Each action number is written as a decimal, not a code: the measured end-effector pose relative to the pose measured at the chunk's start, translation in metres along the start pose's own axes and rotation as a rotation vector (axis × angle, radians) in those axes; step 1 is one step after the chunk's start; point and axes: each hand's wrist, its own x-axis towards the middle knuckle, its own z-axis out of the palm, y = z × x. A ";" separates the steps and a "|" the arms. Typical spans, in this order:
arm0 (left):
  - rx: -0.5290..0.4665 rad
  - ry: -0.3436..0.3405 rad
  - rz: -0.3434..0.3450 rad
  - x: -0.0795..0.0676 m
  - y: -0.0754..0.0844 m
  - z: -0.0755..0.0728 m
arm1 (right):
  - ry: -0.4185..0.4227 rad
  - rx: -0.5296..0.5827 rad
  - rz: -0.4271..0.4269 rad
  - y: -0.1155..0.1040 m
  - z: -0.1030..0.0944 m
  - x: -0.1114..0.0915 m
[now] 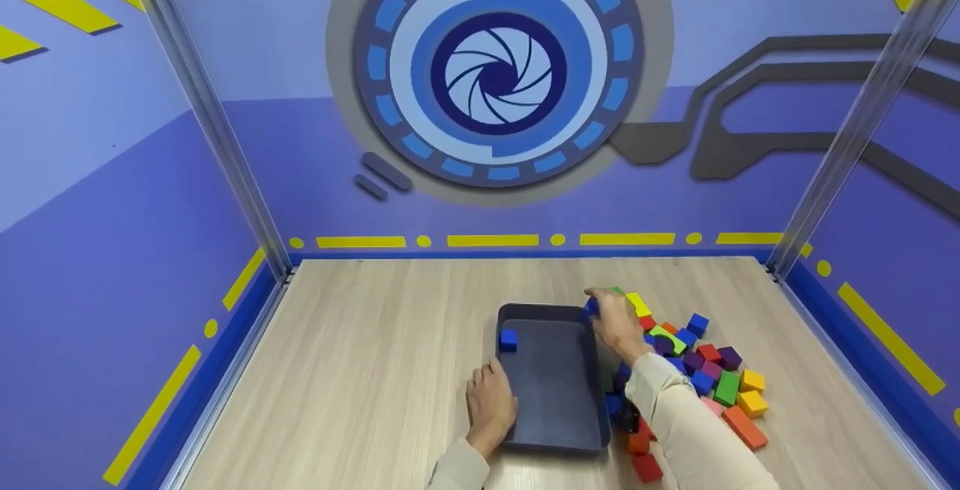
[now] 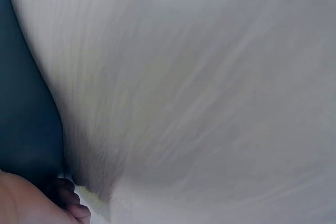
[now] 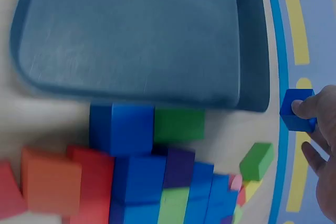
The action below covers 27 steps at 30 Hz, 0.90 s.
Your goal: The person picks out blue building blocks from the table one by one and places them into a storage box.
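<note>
A dark grey rectangular tray [image 1: 555, 400] lies on the wooden table, with one blue cube [image 1: 508, 340] inside near its far left corner. My left hand [image 1: 491, 404] grips the tray's left wall; in the left wrist view its curled fingers [image 2: 68, 198] show at the tray's outer side. Over the tray's far right corner, my right hand [image 1: 619, 323] pinches another blue cube [image 3: 297, 109] between thumb and fingers. In the right wrist view this cube is held beyond the tray's far end.
A loose pile of coloured blocks lies along the tray's right side, among them a green block [image 1: 727, 388], an orange block [image 1: 745, 428] and a red cube [image 1: 646, 467]. A light green arch block [image 1: 667, 338] lies near the right wrist. Blue panels and metal posts [image 1: 832, 145] bound the table.
</note>
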 end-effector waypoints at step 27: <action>0.027 0.037 0.001 0.002 0.004 -0.001 | -0.088 0.185 -0.188 -0.036 0.103 -0.012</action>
